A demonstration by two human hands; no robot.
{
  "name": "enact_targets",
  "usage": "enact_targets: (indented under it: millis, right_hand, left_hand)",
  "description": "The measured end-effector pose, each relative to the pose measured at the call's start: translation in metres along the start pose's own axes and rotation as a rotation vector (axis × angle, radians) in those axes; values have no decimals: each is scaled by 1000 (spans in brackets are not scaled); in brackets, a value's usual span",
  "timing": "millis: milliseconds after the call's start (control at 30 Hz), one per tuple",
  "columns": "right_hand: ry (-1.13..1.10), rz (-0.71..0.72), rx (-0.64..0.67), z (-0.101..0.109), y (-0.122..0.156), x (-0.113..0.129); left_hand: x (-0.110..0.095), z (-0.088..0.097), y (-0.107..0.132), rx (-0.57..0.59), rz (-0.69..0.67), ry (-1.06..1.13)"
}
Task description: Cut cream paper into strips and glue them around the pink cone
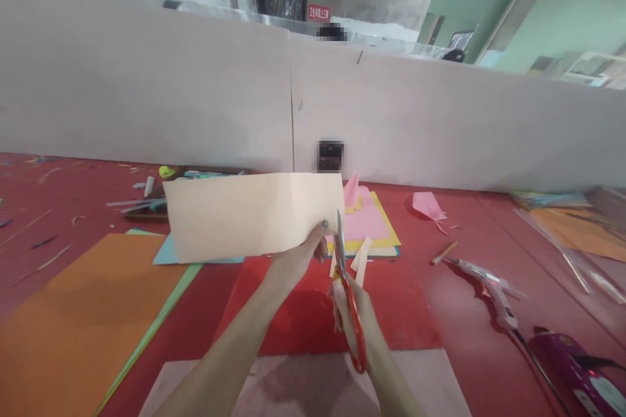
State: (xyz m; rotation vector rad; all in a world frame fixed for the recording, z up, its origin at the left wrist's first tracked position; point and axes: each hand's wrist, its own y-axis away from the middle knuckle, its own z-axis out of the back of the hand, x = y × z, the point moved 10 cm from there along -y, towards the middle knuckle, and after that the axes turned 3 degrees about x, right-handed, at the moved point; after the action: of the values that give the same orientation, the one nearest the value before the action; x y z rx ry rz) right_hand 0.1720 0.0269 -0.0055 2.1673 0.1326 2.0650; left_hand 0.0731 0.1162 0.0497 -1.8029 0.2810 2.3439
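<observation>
A long cream sheet of paper (235,218) is held up over the table, gripped near its lower right corner by my left hand (313,244), thumb in front. My right hand (349,306) is closed around red-handled scissors (356,332). Their blades point upward and lie at the sheet's right edge; whether they are cutting into it I cannot tell. Just behind the scissors, cream paper strips (362,264) rest by a stack of pink paper (379,225) and yellow paper. Below both hands lies a red sheet (293,319).
Orange paper (88,313) covers the left side over green sheets. At right lie a hot glue gun (493,293), a purple device (581,365) with a cord, and a pink paper piece (428,205). A dark tray (147,214) stands behind the cream sheet. A white partition (195,91) borders the table.
</observation>
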Motion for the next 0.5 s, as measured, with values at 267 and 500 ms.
enact_targets:
  millis: [267,500]
  right_hand:
    - [48,-34,36,-3,1,-1]
    - [54,-31,-29,1,-7,-15]
  left_hand:
    - [-4,-1,-1,27,-31,41]
    - [-4,-6,1,67,-17,117]
